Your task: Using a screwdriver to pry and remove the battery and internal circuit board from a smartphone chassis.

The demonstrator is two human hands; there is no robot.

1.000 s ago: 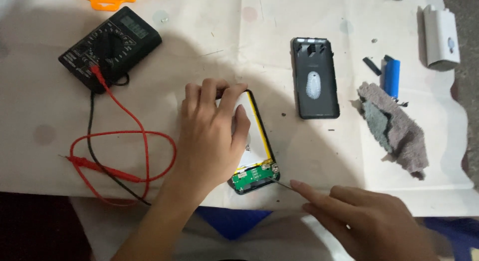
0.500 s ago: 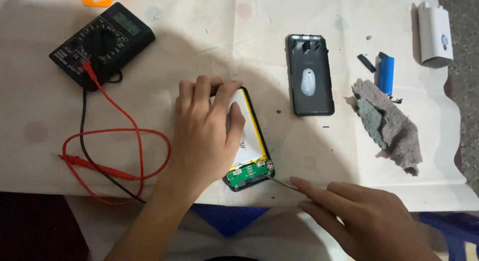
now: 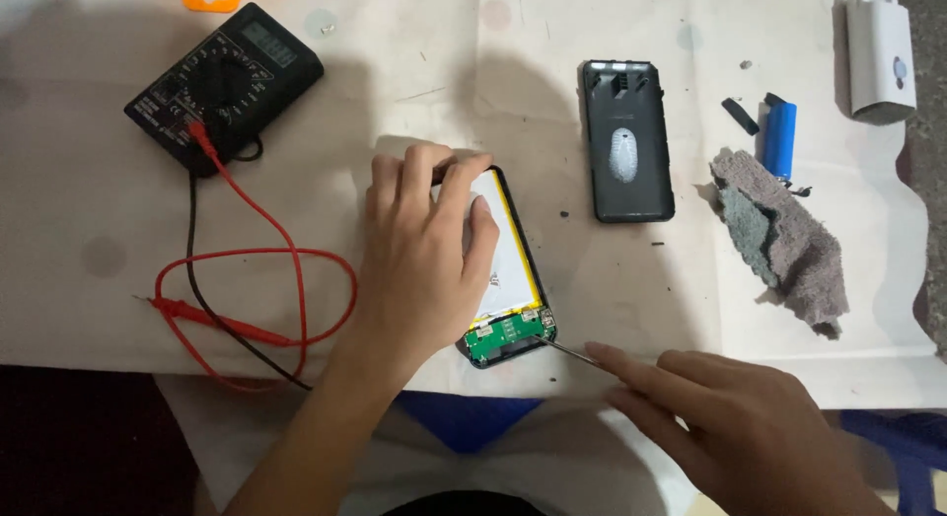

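- Head view: the left hand [image 3: 424, 250] lies flat over an opened power bank [image 3: 508, 279], fingers slightly spread and pressing down on its white battery pack, the fingertips [image 3: 449, 166] curled over the far edge of the black shell.
- Just below the heel of that hand, the green circuit board [image 3: 510, 331] at the near end of the power bank sits bare.
- The right hand [image 3: 740, 427] pinches a thin metal probe [image 3: 567, 350] between thumb and forefinger; its tip touches the right corner of the circuit board.
- Beyond the right fingers and well apart lie the black back cover [image 3: 626, 141], a grey rag [image 3: 784, 240], a blue lighter [image 3: 779, 136] and a white case [image 3: 881, 54].
- Left of the left hand, a black multimeter [image 3: 225, 82] rests with red and black leads [image 3: 286, 269] looping near the wrist.
- The power bank looks light and stiff in its shell, but the soft battery pouch seems easy to puncture and the board fragile; the shell's edges are the safer hold.
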